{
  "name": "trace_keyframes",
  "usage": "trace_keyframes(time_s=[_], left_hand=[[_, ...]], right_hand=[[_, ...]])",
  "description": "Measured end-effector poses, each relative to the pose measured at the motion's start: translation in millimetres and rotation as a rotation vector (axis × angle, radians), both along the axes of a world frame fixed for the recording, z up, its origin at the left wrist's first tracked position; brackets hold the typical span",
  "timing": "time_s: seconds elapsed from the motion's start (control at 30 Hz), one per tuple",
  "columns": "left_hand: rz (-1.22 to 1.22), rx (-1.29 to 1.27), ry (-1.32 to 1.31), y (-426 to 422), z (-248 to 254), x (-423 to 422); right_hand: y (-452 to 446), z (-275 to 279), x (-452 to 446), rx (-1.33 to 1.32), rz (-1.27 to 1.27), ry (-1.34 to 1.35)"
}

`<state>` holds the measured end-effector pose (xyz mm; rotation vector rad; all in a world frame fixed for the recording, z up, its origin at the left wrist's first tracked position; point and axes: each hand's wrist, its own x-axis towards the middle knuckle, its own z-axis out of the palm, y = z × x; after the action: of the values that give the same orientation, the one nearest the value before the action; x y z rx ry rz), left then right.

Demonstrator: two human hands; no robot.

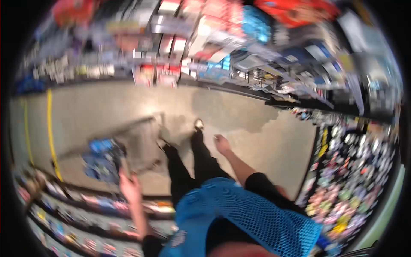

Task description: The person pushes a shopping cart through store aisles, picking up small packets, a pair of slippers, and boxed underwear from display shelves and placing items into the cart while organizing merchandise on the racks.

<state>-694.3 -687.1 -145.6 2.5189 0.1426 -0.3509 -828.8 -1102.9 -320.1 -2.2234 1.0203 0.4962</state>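
Note:
My left hand (130, 187) reaches forward at the lower left, against the near edge of a blue and grey bundle (102, 160). Motion blur smears its fingers, so whether they grip the bundle or a handle there is unclear. Beneath the bundle, a low dark cart-like frame (139, 124) shows faintly on the floor. My right hand (221, 144) hangs beside my right leg, away from any goods. Its fingers are loosely curled in, and I see nothing in them. I wear a blue mesh vest (239, 201) over black sleeves.
Blurred shelves of boxed and bagged goods (209, 38) run along the far side. Rows of small items (107, 227) line the lower left, and a rack of colourful items (342, 171) stands at right. Yellow lines (51, 132) cross the beige floor (252, 115) at left.

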Motion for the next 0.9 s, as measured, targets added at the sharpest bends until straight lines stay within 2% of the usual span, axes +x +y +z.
trace_keyframes(time_s=[0.03,0.07,0.13,0.2,0.23,0.27,0.33,0.37,0.43,0.53,0.63,0.67,0.73,0.77,0.8,0.87,0.9], left_hand=[[0.018,0.011,0.041,-8,8,1],[0.014,0.039,0.065,-5,16,9],[0.054,-0.016,0.153,3,10,12],[0.105,-0.028,0.199,11,6,9],[0.094,-0.036,0.131,13,3,9],[0.248,-0.076,0.254,20,-2,4],[0.254,-0.087,0.247,32,-7,-4],[0.243,-0.086,0.222,36,-8,-6],[0.148,-0.065,0.147,24,-2,5],[0.079,-0.054,0.074,30,-7,6],[0.214,0.001,0.120,16,0,15],[0.015,-0.017,0.033,23,-4,15],[0.160,-0.017,0.170,23,7,19],[0.153,-0.018,0.169,23,7,19],[0.090,0.081,0.156,26,8,17],[0.016,0.183,0.134,29,10,18],[0.019,0.170,0.139,29,9,19]], right_hand=[[3,-1,12,0.078,0.019,-0.064],[7,-7,22,0.117,0.118,-0.054],[19,-27,32,0.184,0.162,-0.015],[19,-61,41,0.241,0.167,-0.032],[23,-68,52,0.253,0.101,-0.090],[27,-61,69,0.248,0.089,-0.081],[29,-45,123,0.365,-0.140,-0.263],[25,-49,143,0.359,-0.139,-0.272],[10,-54,174,0.407,-0.125,-0.628],[-4,-45,234,0.302,-0.082,-0.782],[-18,-51,292,0.154,-0.024,-0.896],[-30,-56,308,0.149,-0.024,-0.903],[-54,-64,332,0.148,-0.058,-0.603],[-62,-69,343,0.145,-0.064,-0.605],[-69,-72,353,-0.072,0.037,-0.580],[-79,-79,366,-0.289,0.124,-0.553],[-84,-83,371,-0.125,0.012,-0.670]])
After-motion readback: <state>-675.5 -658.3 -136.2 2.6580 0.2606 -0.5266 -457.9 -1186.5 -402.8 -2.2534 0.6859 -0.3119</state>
